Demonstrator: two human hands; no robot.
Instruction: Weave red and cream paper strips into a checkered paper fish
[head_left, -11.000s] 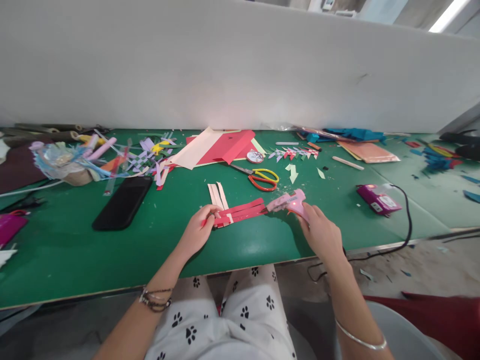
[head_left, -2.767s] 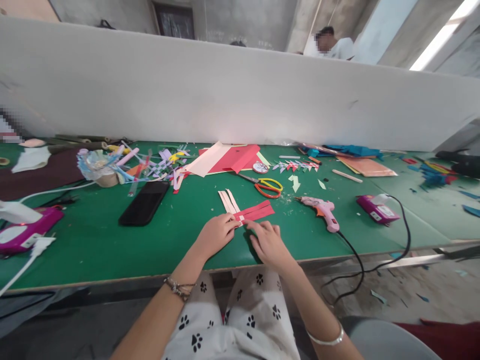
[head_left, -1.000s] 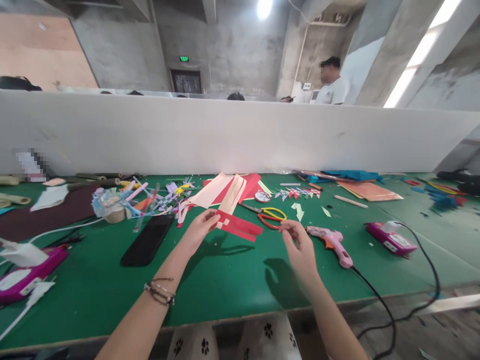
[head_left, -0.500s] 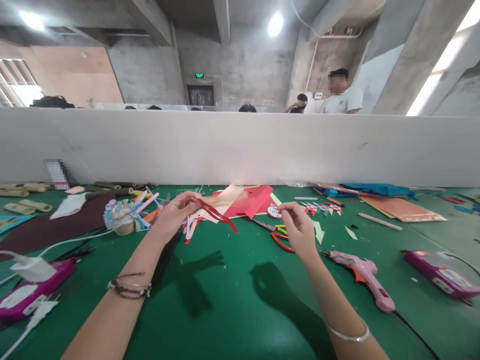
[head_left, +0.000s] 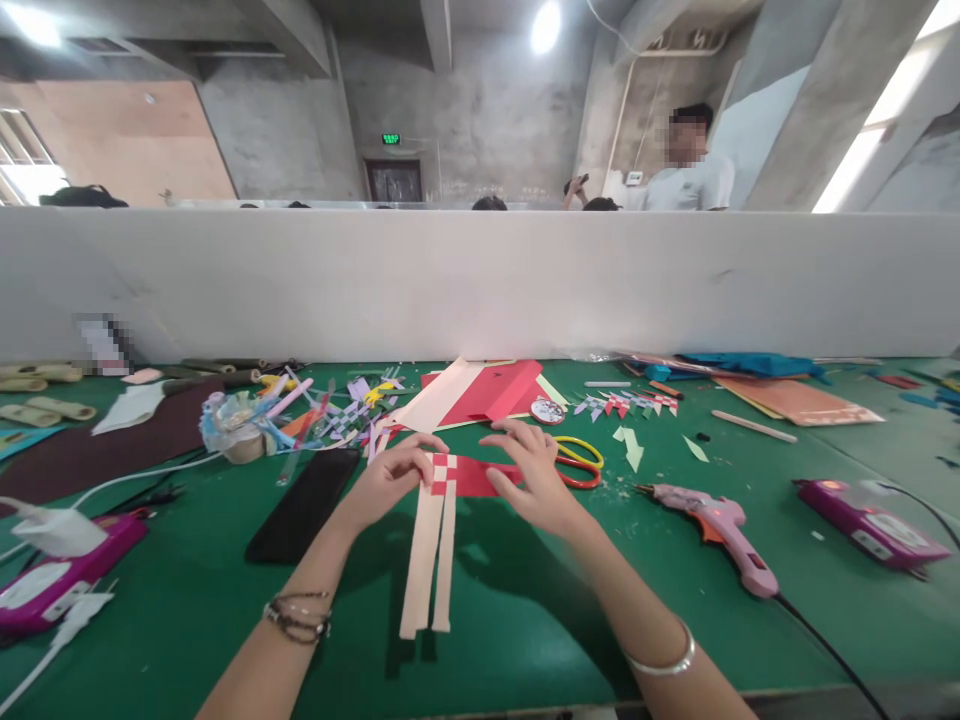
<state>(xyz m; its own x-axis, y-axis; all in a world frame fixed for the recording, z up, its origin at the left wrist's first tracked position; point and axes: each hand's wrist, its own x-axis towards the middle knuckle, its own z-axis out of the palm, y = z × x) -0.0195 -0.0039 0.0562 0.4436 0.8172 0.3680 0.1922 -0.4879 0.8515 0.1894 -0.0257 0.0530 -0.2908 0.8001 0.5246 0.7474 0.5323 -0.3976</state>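
Observation:
My left hand [head_left: 394,482] pinches the left edge of a small red and cream checkered paper weave [head_left: 444,474]. Long cream paper strips [head_left: 423,560] hang from it towards me, while red strips [head_left: 476,478] stretch to the right. My right hand [head_left: 536,482] is at the far end of the red strips with its fingers spread; whether the thumb touches them I cannot tell. Just beyond that hand lie scissors with yellow and red handles [head_left: 581,452], their blades hidden. A black phone [head_left: 300,508] rests beside my left wrist.
Red card [head_left: 487,390] and cream paper are piled ahead. Several woven paper pieces [head_left: 630,404] lie behind the scissors. A pink glue gun [head_left: 720,530] with a cord sits at the right. Purple power strips [head_left: 870,525] flank the work area. A white partition [head_left: 480,285] closes the back.
The paper piece has turned from edge-on to facing me, lower and nearer the middle, showing its checks and cream strips. My right hand has shifted left and spread its fingers.

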